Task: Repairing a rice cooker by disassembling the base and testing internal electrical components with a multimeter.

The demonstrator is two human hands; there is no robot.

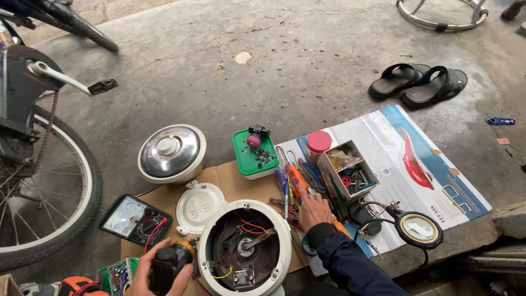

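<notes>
Cooker base [245, 249]: open, wiring bared, between both hands.
Left hand [147, 274]: clasps black-and-orange tool [169, 264]; a slip could snag those wires.
Right hand [313, 210]: flat, fingers spread over screwdrivers [289, 181]; may scatter them.

A single head-worn camera looks steeply down and forward from above a seated or crouching person, taking in a wide sweep of concrete floor [307, 60]. Nearest the lens, at 6 o'clock, sit the opened round appliance base [244, 248] and both hands: the left hand [147, 271] at 7 o'clock, the right hand [313, 210] just right of centre. The far edge at 12 to 1 o'clock reaches the black sandals [419, 81]; a bicycle wheel [46, 192] fills 9 o'clock. No second view overlaps
</notes>
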